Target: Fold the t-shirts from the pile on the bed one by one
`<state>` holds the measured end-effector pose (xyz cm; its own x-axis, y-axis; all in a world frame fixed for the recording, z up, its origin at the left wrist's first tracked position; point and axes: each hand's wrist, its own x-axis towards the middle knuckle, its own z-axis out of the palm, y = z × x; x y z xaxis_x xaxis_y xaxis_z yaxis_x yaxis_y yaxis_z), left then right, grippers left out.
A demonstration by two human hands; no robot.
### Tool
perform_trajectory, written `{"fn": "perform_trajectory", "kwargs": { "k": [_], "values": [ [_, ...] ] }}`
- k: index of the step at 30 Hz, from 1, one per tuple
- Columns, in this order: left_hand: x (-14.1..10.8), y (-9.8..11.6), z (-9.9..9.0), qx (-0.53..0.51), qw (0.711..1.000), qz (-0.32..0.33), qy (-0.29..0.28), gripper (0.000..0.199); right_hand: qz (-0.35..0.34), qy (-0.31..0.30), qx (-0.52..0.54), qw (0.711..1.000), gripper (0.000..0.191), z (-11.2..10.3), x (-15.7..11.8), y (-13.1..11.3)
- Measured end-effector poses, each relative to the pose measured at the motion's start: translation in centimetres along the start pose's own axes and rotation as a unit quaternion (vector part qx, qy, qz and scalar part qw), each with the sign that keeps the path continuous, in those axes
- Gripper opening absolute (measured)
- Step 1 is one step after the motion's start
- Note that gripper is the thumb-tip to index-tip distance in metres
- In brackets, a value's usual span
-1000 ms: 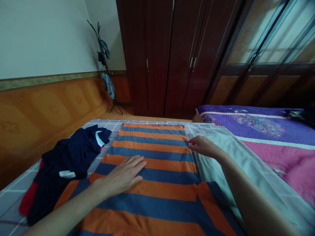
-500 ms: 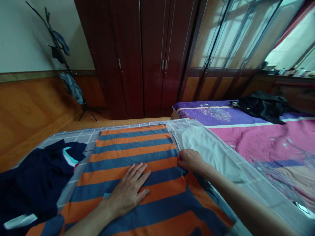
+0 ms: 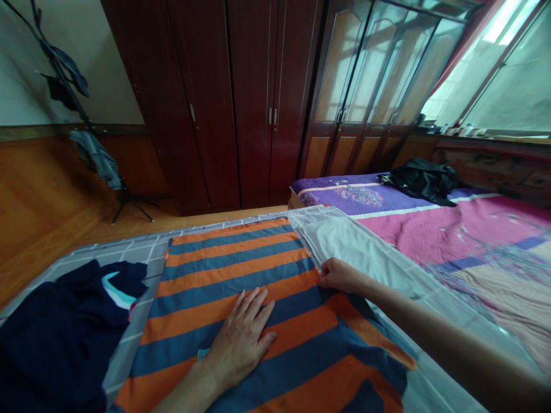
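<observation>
A cloth with orange and blue stripes (image 3: pixel 232 287) lies flat on a grey checked sheet (image 3: pixel 133 252). My left hand (image 3: pixel 243 338) rests palm down on it, fingers spread. My right hand (image 3: pixel 342 276) is at the cloth's right edge, its fingers curled onto a small fold there. Just past that edge, a white cloth (image 3: pixel 353 246) lies on the same sheet. A navy garment with a pale swoosh mark (image 3: pixel 55 338) lies to the left of the striped cloth, not touching my hands.
A bed with a purple and pink quilt (image 3: pixel 469 241) stands to the right, with a black garment (image 3: pixel 419 180) on it. Ahead stand a dark wooden wardrobe (image 3: pixel 206 103) and a coat stand with hanging clothes (image 3: pixel 94 155). A wooden floor (image 3: pixel 142 226) lies beyond the sheet.
My head has turned right, so the room slides left in view. My right hand has moved along the cloth's edge towards me, and the cloth's near right corner looks more folded.
</observation>
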<state>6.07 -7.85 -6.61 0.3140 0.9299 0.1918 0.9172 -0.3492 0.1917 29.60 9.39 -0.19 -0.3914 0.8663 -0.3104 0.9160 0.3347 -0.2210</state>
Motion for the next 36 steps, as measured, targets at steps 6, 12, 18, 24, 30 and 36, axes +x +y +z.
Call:
{"fn": "perform_trajectory", "kwargs": {
  "k": [6, 12, 18, 24, 30, 36],
  "values": [
    [-0.2, -0.2, 0.4, -0.006, 1.0, 0.006, 0.016, 0.051, 0.017, 0.062, -0.062, 0.996, 0.03, 0.0, -0.4, 0.7],
    [-0.3, -0.3, 0.6, -0.022, 0.999, 0.003, 0.028, 0.05, -0.09, 0.131, -0.144, 0.977, 0.04, 0.4, -0.4, -1.6],
    [-0.1, 0.0, -0.1, -0.019, 1.0, -0.006, -0.008, 0.051, -0.193, 0.137, -0.189, 0.953, 0.054, 1.1, 3.9, -3.8],
    [-0.1, 0.0, -0.1, -0.032, 0.999, -0.011, 0.0, 0.051, -0.165, 0.135, -0.206, 0.955, 0.055, 0.5, 7.5, -3.6],
    [-0.1, -0.2, 0.3, -0.038, 0.999, -0.006, 0.013, 0.051, -0.134, 0.131, -0.179, 0.966, 0.038, -1.3, 5.2, -3.6],
    [-0.1, -0.2, 0.1, -0.03, 1.0, -0.007, -0.003, 0.05, -0.087, 0.132, -0.12, 0.98, 0.046, -2.3, -3.0, 0.8]
  ]
}}
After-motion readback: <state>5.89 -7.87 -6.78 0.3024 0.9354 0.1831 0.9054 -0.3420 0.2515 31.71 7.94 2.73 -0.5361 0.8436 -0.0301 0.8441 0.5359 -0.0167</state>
